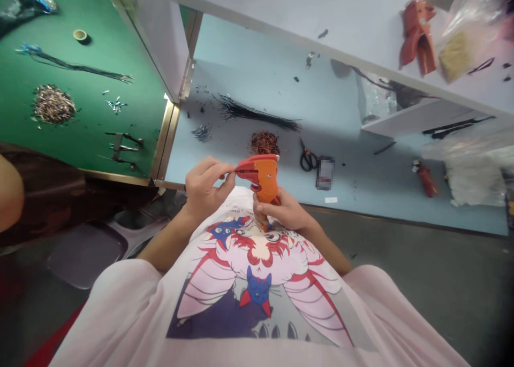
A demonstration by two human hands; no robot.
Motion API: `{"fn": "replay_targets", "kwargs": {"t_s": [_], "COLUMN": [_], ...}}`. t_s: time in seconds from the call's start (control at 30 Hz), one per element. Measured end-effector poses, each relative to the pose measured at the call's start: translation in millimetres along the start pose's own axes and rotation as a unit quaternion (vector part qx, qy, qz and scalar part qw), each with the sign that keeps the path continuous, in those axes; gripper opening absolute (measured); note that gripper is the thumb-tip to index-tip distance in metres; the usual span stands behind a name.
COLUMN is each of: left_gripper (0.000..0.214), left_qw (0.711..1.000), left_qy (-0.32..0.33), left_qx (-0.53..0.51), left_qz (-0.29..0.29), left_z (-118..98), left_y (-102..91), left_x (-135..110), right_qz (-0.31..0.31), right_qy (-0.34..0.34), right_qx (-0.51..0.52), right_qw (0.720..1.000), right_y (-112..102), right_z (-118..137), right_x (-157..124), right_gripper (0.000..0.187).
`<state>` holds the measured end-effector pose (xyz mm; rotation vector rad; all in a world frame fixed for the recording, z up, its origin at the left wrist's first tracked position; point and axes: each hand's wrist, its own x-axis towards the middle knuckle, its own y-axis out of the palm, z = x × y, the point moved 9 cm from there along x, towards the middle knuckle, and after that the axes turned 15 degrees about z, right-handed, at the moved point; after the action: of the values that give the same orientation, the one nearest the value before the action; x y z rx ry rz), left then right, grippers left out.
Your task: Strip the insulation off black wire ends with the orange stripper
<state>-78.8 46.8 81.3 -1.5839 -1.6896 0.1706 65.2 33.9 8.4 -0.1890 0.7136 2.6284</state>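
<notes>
An orange wire-stripping tool (260, 176) is held upright in front of my chest, over the near edge of the light blue table (345, 115). My right hand (281, 211) is closed round its handles from below. My left hand (206, 185) is pinched at the tool's jaws on the left side; what the fingertips grip is too small to make out. Just beyond the tool lie a heap of copper-coloured wire bits (264, 142) and a bundle of thin black wires (257, 112).
Black scissors (307, 157) and a small dark object (325, 172) lie right of the heap. A second orange tool (418, 35) rests on the white shelf (361, 30). At left stand a green table (100, 62) with wires, a metal scrap pile (53, 104) and another person's arm (10, 190).
</notes>
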Motion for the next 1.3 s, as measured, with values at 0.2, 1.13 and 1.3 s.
{"fn": "replay_targets", "kwargs": {"t_s": [0.2, 1.13, 1.3], "left_gripper": [0.004, 0.007, 0.008], "left_qw": [1.000, 0.995, 0.995], "left_qy": [-0.015, 0.059, 0.041], "left_qx": [0.019, 0.059, 0.044], "left_qz": [0.016, 0.056, 0.076], "left_z": [7, -22, -20], "left_y": [6.1, 27.0, 37.7], "left_x": [2, 3, 9], "right_qz": [-0.031, -0.291, -0.336], "right_qy": [-0.030, -0.162, -0.154], "right_qx": [0.104, -0.189, -0.170], "right_qw": [0.994, 0.924, 0.914], "right_y": [-4, -46, -56], "right_z": [-9, 54, 52], "right_x": [3, -4, -4], "right_gripper": [0.024, 0.009, 0.012]}}
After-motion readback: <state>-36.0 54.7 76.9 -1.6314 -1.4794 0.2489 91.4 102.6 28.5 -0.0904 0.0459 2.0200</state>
